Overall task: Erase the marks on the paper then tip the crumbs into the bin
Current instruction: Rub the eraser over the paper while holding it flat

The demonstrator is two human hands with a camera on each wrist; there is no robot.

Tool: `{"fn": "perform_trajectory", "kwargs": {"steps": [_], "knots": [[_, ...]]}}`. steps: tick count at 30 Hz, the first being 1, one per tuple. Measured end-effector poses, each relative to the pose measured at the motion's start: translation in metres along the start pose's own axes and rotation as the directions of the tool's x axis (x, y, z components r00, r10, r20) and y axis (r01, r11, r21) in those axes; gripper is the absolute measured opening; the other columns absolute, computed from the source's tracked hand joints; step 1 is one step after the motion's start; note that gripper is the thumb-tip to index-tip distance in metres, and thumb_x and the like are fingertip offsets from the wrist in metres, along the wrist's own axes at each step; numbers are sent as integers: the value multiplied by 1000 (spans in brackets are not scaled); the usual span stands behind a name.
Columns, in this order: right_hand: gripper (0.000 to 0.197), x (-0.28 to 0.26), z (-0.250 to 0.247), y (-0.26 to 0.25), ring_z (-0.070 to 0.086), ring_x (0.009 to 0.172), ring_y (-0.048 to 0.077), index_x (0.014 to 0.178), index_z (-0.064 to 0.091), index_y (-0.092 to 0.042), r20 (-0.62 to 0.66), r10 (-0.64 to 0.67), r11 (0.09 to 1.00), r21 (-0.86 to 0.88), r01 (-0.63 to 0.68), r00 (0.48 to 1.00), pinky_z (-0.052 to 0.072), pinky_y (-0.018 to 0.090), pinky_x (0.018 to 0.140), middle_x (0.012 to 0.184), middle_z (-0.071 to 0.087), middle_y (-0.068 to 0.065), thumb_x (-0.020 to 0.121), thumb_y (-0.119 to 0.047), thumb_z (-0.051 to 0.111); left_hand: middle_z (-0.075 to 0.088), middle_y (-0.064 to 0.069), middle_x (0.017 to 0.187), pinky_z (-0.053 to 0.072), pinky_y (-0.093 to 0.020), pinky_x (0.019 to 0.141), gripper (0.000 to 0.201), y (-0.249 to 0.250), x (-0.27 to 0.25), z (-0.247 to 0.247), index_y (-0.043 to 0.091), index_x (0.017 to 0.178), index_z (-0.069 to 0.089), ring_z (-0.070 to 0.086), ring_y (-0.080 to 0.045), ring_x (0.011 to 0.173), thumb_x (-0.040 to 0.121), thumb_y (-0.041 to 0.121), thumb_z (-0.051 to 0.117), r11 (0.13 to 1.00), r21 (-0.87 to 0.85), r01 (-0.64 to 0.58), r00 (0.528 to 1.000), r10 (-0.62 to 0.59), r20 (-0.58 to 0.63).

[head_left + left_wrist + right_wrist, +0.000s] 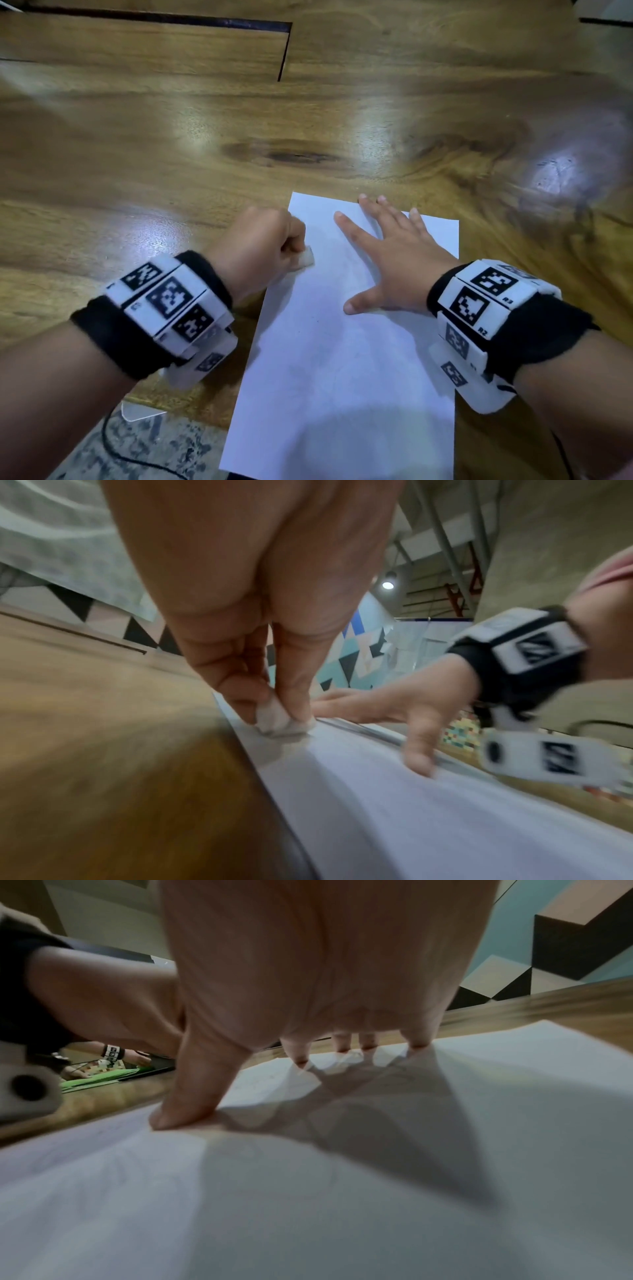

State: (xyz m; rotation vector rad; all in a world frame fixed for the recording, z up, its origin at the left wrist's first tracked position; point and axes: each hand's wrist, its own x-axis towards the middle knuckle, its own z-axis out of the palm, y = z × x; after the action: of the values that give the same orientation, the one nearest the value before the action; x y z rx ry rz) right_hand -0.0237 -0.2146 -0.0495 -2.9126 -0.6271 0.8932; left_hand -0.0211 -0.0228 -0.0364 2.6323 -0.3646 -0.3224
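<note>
A white sheet of paper [342, 359] lies on the wooden table, its near end hanging past the table's edge. My left hand [263, 246] pinches a small white eraser [306, 261] and holds it against the paper's left edge; the left wrist view shows the eraser [281, 723] pressed down on the sheet [428, 804]. My right hand [394, 253] lies flat with fingers spread on the upper right part of the paper. In the right wrist view its fingertips [301, 1061] and thumb press the sheet [308, 1204]. Faint pencil traces show near the fingers. No bin is in view.
The wooden table [239, 137] stretches far ahead with a dark groove [284, 51] at the back. A black cable [109, 442] hangs over speckled floor at the near left. In the right wrist view another person's hand [75, 1073] rests by green paper [99, 1080].
</note>
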Motion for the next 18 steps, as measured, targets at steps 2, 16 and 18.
{"fn": "perform_trajectory", "kwargs": {"steps": [2, 16, 18], "knots": [[119, 0, 0, 0, -27, 142, 21, 145, -19, -38, 3, 0, 1000, 2, 0, 1000, -10, 50, 116, 152, -32, 2, 64, -74, 61, 57, 5, 56, 33, -16, 50, 18, -5, -24, 4, 9, 59, 61, 48, -4, 54, 70, 17, 73, 997, -32, -75, 994, 77, 83], [119, -1, -1, -1, -29, 141, 20, 144, -20, -38, 17, 5, 1000, 1, -5, 1000, -10, 49, 117, 152, -34, 0, 65, -73, 60, 49, 8, 56, 33, -15, 55, 25, -17, -48, 6, 14, 60, 52, 43, -2, 53, 70, 24, 73, 996, -61, -63, 994, 68, 83], [119, -2, -2, -1, -29, 141, 21, 145, -20, -38, 19, 5, 1000, -3, -4, 1000, -10, 50, 116, 152, -34, 1, 65, -73, 60, 51, 5, 54, 34, -16, 54, 27, -21, -59, 4, 17, 65, 52, 47, -6, 57, 70, 34, 72, 998, -57, -39, 966, 52, 254]]}}
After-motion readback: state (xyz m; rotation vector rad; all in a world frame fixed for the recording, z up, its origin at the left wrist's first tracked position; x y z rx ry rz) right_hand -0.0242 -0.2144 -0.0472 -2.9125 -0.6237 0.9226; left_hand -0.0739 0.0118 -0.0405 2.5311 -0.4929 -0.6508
